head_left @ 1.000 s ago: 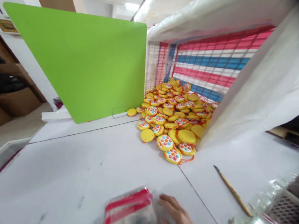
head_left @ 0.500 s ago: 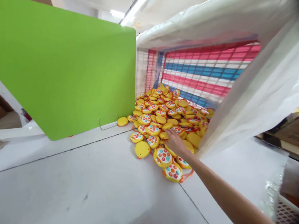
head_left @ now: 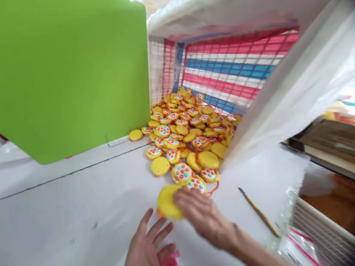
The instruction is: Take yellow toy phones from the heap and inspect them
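My right hand (head_left: pixel 204 217) holds a round yellow toy (head_left: pixel 167 202) just above the white table (head_left: pixel 65 218), a little in front of the pile of yellow toys (head_left: pixel 185 134) with coloured dots. My left hand (head_left: pixel 148 251) is low in front with its fingers spread, resting by a clear bag with a red strip (head_left: pixel 168 265) that is mostly cut off at the bottom edge. The toy pile spills out of a red, white and blue striped sack (head_left: pixel 236 72) lying on its side.
A green divider panel (head_left: pixel 64 71) stands at the back left. A thin brush (head_left: pixel 259 213) lies on the table to the right. A white slatted basket (head_left: pixel 322 236) with clear bags (head_left: pixel 290 248) sits at the right edge. White sheeting (head_left: pixel 297 91) drapes over the sack.
My right hand reached into the pile, then drew back toward me with a yellow toy in it. My left hand has come into view. The view has shifted rightward.
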### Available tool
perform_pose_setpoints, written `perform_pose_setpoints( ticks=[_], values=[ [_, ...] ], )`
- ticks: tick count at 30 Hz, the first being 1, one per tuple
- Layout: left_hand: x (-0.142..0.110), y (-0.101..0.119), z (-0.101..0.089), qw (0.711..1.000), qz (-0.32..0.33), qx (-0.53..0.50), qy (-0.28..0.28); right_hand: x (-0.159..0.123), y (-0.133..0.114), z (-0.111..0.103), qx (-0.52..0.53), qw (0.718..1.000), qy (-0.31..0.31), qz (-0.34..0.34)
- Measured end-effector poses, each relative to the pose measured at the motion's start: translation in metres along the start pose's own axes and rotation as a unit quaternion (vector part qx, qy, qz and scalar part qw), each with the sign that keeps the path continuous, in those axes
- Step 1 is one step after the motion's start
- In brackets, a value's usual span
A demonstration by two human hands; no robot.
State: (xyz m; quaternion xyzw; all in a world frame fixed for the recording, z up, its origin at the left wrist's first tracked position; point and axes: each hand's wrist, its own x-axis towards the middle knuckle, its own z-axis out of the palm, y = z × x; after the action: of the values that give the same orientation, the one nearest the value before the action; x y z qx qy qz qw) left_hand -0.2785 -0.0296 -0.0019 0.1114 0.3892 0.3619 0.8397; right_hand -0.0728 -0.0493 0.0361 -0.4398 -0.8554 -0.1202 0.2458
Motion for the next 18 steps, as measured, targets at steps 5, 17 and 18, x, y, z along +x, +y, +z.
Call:
perform_pose_setpoints(
  ticks=[5, 17, 18],
  values=[
    [-0.001, -0.022, 0.016, 0.999, 0.001, -0.001, 0.047, -0.064, -0.019, -0.007, -0.069, 0.994, -0.058, 0.064],
    [-0.034, -0.048, 0.032, 0.983, 0.108, -0.047, 0.140, -0.203, 0.107, -0.011, -0.111, 0.787, -0.127, 0.594],
    [-0.035, -0.051, 0.032, 0.981, 0.108, -0.052, 0.151, -0.201, 0.101, -0.011, -0.088, 0.799, -0.105, 0.585]
  ],
)
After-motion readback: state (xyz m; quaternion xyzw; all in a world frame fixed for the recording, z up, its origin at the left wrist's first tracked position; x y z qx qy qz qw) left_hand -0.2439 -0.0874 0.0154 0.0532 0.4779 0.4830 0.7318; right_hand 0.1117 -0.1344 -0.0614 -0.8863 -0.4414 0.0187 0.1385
